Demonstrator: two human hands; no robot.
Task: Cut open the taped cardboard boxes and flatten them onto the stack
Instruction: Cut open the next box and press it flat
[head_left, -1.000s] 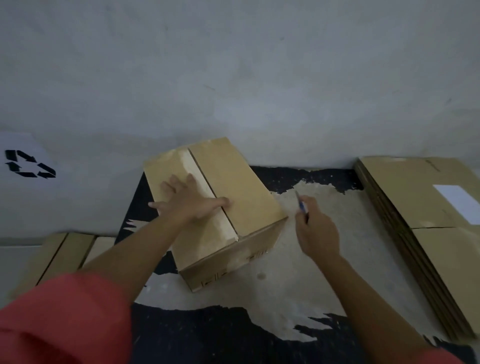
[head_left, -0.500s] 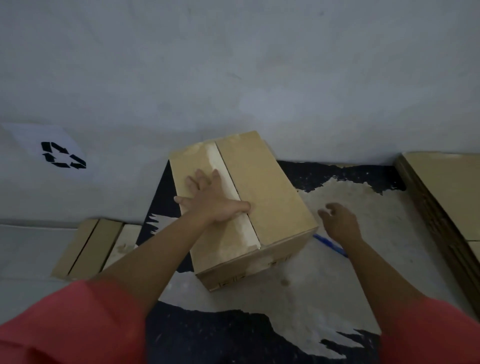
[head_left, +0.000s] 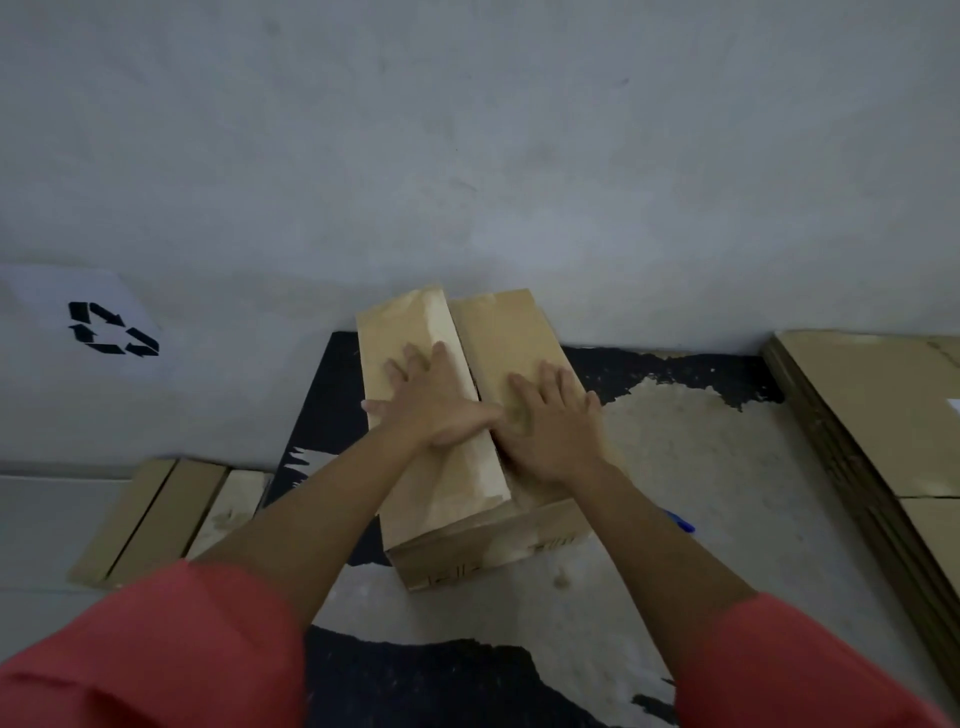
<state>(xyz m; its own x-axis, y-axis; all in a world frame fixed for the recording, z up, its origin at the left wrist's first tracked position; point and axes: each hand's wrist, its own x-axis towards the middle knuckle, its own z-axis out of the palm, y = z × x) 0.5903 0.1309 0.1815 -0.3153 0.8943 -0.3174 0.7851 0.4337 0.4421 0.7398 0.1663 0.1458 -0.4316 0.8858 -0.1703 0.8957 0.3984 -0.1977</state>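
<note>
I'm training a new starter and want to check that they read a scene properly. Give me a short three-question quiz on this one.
1. True or false: the left hand and the right hand both lie flat on top of the box.
2. Fill in: the thick stack lies to the box's ____.
3. Where is the blue tool? A. in the right hand. B. on the floor, right of the box. C. on the stack.

Key: 1 true; 2 right; 3 B.
</note>
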